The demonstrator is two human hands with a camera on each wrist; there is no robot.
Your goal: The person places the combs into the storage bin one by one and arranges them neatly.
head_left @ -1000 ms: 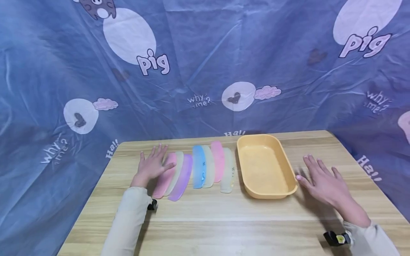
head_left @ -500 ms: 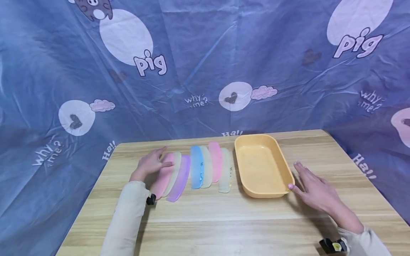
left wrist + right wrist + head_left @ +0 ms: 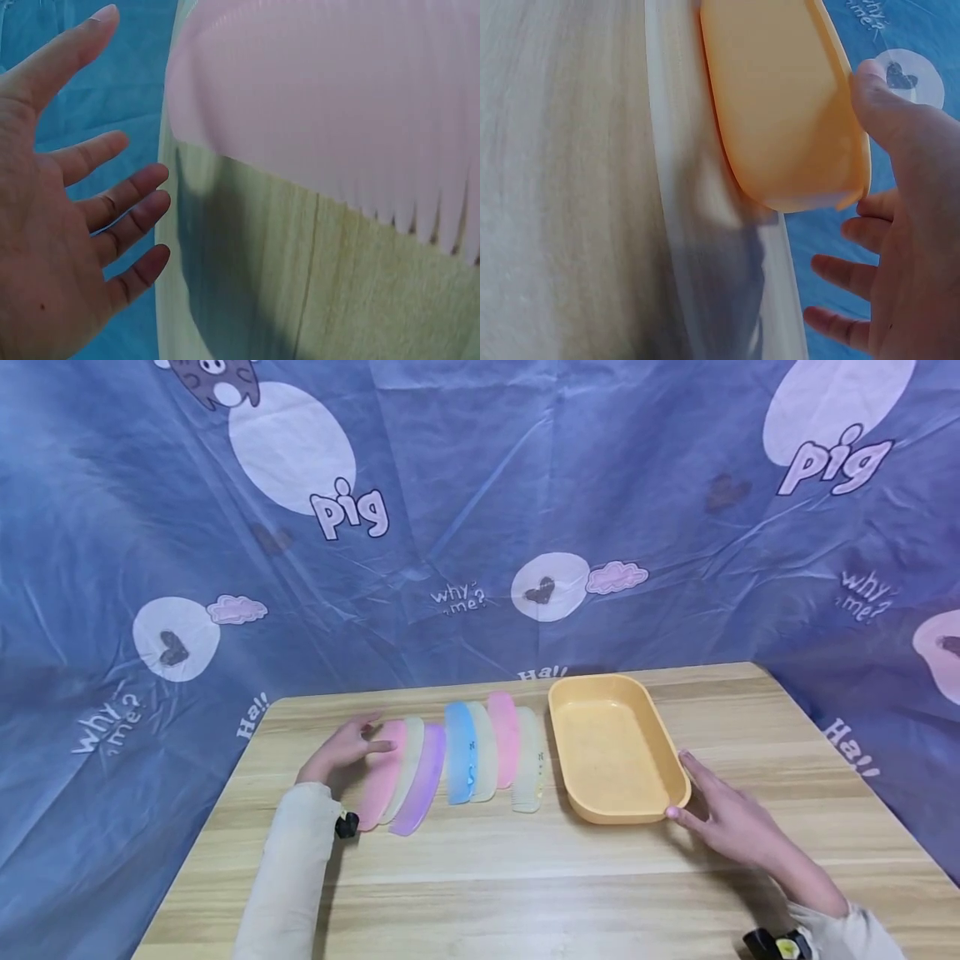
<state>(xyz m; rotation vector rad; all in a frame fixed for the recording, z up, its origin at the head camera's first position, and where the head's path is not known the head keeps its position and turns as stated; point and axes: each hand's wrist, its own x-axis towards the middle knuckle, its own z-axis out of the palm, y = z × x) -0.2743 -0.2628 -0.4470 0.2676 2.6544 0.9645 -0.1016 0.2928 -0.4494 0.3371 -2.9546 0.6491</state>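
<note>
My left hand [image 3: 343, 748] hovers over the leftmost pink comb [image 3: 384, 777], thumb and fingers spread apart around its upper part; in the left wrist view the hand [image 3: 67, 217] holds nothing. Beside that comb lie a cream comb [image 3: 406, 777] and a purple comb [image 3: 422, 781]. A second row has a blue comb [image 3: 459, 752], a pale cream comb [image 3: 483, 752], a pink comb [image 3: 506, 739] and a pale printed comb [image 3: 528, 760]. At the yellow tray's [image 3: 611, 817] near right corner is my right hand [image 3: 731, 814], thumb and index fingertip at the rim, other fingers loosely extended.
The combs and tray rest on a wooden table [image 3: 480, 893]. A blue printed cloth [image 3: 450, 510] hangs behind the table and along its sides. A black wrist strap [image 3: 776, 943] sits at the right sleeve, with another black piece [image 3: 347, 824] at the left sleeve.
My left hand's fingers have drawn in from a flat spread and bend toward the pink comb. My right hand has moved closer to the tray's corner. The combs and tray keep their places.
</note>
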